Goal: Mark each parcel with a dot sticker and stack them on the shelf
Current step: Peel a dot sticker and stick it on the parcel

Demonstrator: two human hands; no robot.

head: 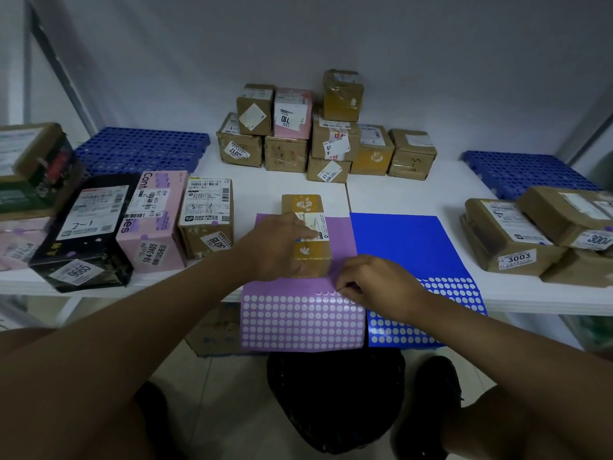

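Note:
A small brown parcel (306, 207) with a white label stands on the purple dot-sticker sheet (300, 322) at the front of the white shelf (398, 197). My left hand (282, 247) grips the parcel from its left side, index finger laid across the label. My right hand (374, 283) has its fingertips pinched at the sheet's top row of dots, just right of the parcel's near corner. What sits between those fingertips is too small to see. A blue dot-sticker sheet (408, 247) lies to the right.
A pile of brown and pink parcels (326, 144) stands at the back of the shelf. More parcels sit at left (151, 220) and right (510, 237). Blue perforated mats (139, 149) lie at both back corners. A black bag (335, 396) rests on the floor below.

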